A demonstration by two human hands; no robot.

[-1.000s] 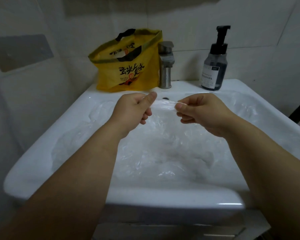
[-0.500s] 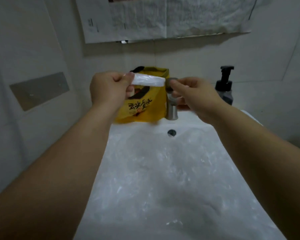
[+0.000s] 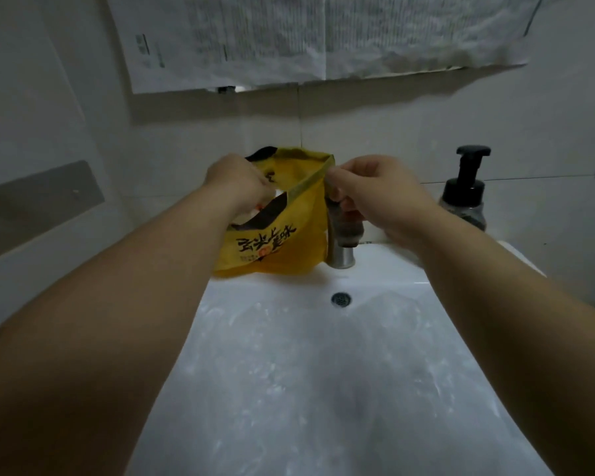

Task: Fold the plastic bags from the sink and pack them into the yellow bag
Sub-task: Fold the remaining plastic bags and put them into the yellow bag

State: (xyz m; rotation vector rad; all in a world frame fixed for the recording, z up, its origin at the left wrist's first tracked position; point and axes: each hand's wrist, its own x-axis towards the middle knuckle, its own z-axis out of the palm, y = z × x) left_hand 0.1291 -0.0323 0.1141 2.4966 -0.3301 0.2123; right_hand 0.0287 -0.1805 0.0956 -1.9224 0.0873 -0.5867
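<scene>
The yellow bag (image 3: 289, 242) with black lettering stands on the sink's back ledge, left of the tap. My left hand (image 3: 234, 183) is at the bag's open mouth, fingers curled down inside it round a folded white plastic bag (image 3: 278, 194), of which only a small bit shows. My right hand (image 3: 368, 190) pinches the yellow bag's right rim and holds the mouth open. Crumpled clear plastic bags (image 3: 306, 379) lie spread across the white sink (image 3: 392, 269) below my forearms.
A steel tap (image 3: 340, 249) stands right behind the yellow bag, partly hidden by my right hand. A dark soap pump bottle (image 3: 466, 197) sits at the back right. The overflow hole (image 3: 340, 298) is in the basin's back wall. Printed paper (image 3: 323, 39) hangs above.
Both hands rose from the sink with the folded plastic bag and moved to the yellow bag. My left hand now pushes it into the mouth; my right has let go and taken the rim.
</scene>
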